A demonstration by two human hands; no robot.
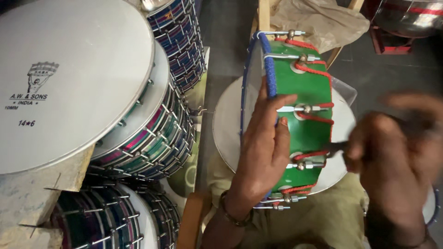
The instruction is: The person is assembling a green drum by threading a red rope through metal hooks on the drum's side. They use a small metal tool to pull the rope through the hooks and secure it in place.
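Observation:
A green drum stands on its edge on my lap, with a blue rim, red cord lacing and several metal tension rods. My left hand grips its blue rim and green shell, fingers spread over the side. My right hand is blurred with motion at the drum's right side. It is closed on a thin dark tool whose tip meets the red cord near a lower rod. Behind the green drum lies a white drumhead, flat.
Stacks of finished drums with white heads and multicoloured shells fill the left side. More drums rise at the top centre. A crumpled brown sheet lies on a wooden frame behind. A shiny metal shell sits at top right.

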